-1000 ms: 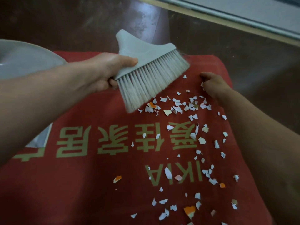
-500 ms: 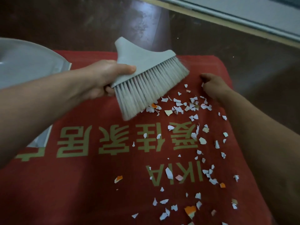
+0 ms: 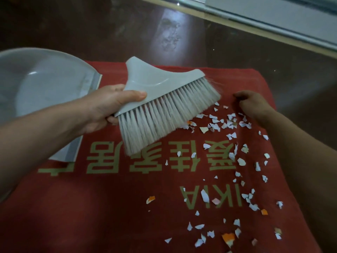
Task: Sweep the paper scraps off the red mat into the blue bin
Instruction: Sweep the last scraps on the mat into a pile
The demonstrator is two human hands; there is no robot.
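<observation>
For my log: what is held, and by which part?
Left hand grips the pale grey plastic brush by one end of its head. Right hand, curled on the red mat: cannot tell.

L hand (image 3: pixel 109 105) & R hand (image 3: pixel 253 105) bare, forearms (image 3: pixel 45 139) bare too as far as seen.

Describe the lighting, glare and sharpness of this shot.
Head view: dim overall. A pale glare patch sits on the glossy dark floor. The left hand and brush catch the most light, and the right hand lies in shade. The paper scraps on the red mat look crisp, and the bristles show no motion blur.
</observation>
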